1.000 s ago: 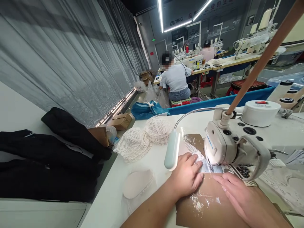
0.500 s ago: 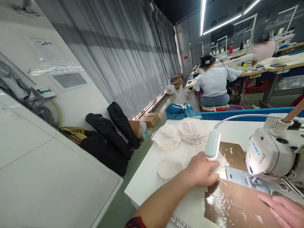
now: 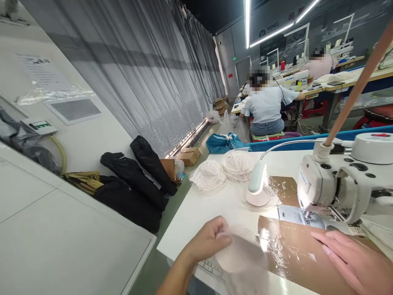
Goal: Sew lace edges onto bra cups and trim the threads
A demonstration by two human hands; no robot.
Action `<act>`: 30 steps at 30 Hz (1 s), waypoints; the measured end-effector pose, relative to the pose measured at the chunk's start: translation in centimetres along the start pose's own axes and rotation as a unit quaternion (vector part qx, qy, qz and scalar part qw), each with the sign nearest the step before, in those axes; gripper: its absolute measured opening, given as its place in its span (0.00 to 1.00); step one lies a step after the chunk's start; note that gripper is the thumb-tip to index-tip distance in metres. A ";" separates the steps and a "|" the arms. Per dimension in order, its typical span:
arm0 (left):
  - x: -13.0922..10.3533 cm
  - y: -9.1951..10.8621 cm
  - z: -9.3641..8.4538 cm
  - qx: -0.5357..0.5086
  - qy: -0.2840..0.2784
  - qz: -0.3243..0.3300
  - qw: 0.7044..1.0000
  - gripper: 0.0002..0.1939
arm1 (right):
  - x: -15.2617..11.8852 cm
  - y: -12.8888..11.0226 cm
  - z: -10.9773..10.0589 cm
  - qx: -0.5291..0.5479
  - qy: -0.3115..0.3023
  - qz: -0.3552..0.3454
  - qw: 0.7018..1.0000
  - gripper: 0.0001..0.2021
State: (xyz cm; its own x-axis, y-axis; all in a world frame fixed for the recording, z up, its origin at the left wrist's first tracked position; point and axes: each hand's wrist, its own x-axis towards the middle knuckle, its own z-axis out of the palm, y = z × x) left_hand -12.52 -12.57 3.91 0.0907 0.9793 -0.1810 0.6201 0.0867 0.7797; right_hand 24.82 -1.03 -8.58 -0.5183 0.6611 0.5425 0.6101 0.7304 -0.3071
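My left hand (image 3: pixel 210 241) pinches the edge of a pale cup-shaped piece with sheer fabric (image 3: pixel 242 256), blurred by motion, over the front of the white table (image 3: pixel 175 229). Flat on the brown taped board (image 3: pixel 294 246) lies my right hand (image 3: pixel 350 254), fingers stretched out, in front of the sewing machine (image 3: pixel 319 176). Another pale cup piece (image 3: pixel 257 197) with lace sits under the small lamp (image 3: pixel 257 177), left of the needle plate (image 3: pixel 291 214). Two stacks of white lace pieces (image 3: pixel 209 176) stand at the table's back left.
A blue bag (image 3: pixel 225 142) lies beyond the table's back edge. Dark bundles (image 3: pixel 132 205) and an open cardboard box (image 3: pixel 172 170) are on the left. Another person (image 3: pixel 266 106) sits at a machine further back. A printed ruler scale (image 3: pixel 208 272) runs along the table's front.
My left hand has moved from beside the lamp toward the table's front left and now holds a pale cup piece. One cup piece now lies under the lamp. The view has shifted right.
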 end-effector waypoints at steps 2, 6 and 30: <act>1.7 2.4 2.1 -0.168 -0.124 0.048 0.977 0.22 | 0.3 -0.6 -1.1 -0.013 -0.037 0.012 0.999 0.15; 6.7 6.4 6.5 -0.099 -0.157 0.089 0.979 0.25 | 1.4 -2.5 -3.6 0.031 -0.070 0.074 0.994 0.13; 11.7 9.5 10.2 0.244 -0.003 0.217 0.945 0.10 | 2.4 -5.0 -3.7 -0.029 -0.127 0.061 0.990 0.16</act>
State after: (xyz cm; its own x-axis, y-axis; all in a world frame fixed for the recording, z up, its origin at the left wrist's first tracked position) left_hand 2.44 -2.16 3.08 0.4229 0.9020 0.0871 0.8086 -0.4190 0.4131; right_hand 22.73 -3.67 -2.85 -0.5684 0.7705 0.2885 0.7067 0.6368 -0.3083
